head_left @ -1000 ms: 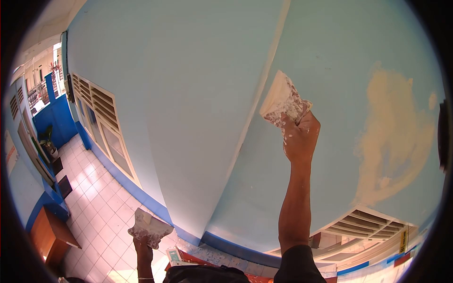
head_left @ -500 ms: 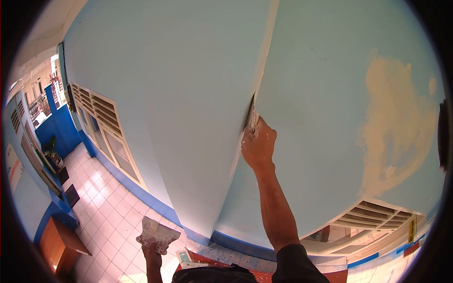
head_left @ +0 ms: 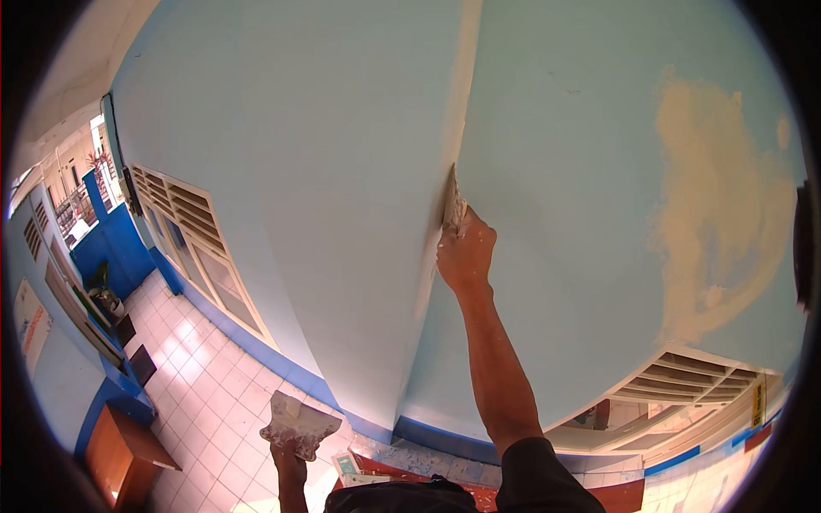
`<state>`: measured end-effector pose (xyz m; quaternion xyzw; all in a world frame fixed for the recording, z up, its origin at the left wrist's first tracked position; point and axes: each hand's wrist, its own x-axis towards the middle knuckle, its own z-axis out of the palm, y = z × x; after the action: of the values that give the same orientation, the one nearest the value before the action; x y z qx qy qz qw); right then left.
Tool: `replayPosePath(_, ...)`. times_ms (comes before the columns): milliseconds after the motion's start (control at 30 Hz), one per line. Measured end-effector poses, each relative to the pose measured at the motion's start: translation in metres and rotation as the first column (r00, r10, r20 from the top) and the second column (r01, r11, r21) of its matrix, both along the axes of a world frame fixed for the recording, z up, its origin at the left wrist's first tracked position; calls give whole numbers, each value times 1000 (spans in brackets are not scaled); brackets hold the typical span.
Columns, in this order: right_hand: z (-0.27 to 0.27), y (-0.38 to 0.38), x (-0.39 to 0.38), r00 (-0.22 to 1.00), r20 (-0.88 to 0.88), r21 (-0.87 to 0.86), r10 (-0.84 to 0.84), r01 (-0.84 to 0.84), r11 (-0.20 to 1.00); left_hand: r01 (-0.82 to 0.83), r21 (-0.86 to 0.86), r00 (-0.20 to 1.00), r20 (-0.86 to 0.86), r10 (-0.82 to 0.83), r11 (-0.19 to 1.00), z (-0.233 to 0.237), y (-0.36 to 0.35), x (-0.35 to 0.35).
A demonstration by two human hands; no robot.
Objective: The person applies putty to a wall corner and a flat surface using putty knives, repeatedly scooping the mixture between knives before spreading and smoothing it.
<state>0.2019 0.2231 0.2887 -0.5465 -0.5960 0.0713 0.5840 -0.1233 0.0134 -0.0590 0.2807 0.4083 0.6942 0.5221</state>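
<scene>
My right hand (head_left: 466,252) is closed around a putty knife (head_left: 451,198), its blade held against the vertical edge of the light blue wall (head_left: 359,197). A pale strip of filler (head_left: 462,94) runs along that edge above the blade. Specks of white filler dot the hand. Low in the view, my left hand (head_left: 291,453) grips a wide scraper (head_left: 299,423) with filler smeared over its blade. The lower part of its handle is hidden in the fingers.
A large cream patch (head_left: 714,205) covers part of the wall at right. Louvred windows (head_left: 184,201) sit at left and lower right. Below are a tiled floor (head_left: 205,385), a wooden desk (head_left: 120,453), a potted plant (head_left: 104,295) and a red surface (head_left: 479,496).
The view has shifted slightly. In it, the left hand with its scraper appears a little further right, and the putty knife a little further left, still against the wall's edge.
</scene>
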Motion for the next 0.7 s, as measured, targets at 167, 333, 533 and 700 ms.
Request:
replayPosePath(167,-17,-42,13,988,-125,76,94,-85,993,24,4,1000,-8,-24,1000,-6,1,-3)
replayPosePath(333,-48,-3,42,996,-79,-10,-51,51,999,10,13,999,-37,-9,1000,-13,7,-4)
replayPosePath(533,-69,28,-8,974,149,58,-168,161,985,-29,24,999,-17,30,999,-10,0,-3)
replayPosePath(700,-79,16,-7,998,42,-81,56,-53,995,-10,17,999,52,9,1000,-20,-14,-16)
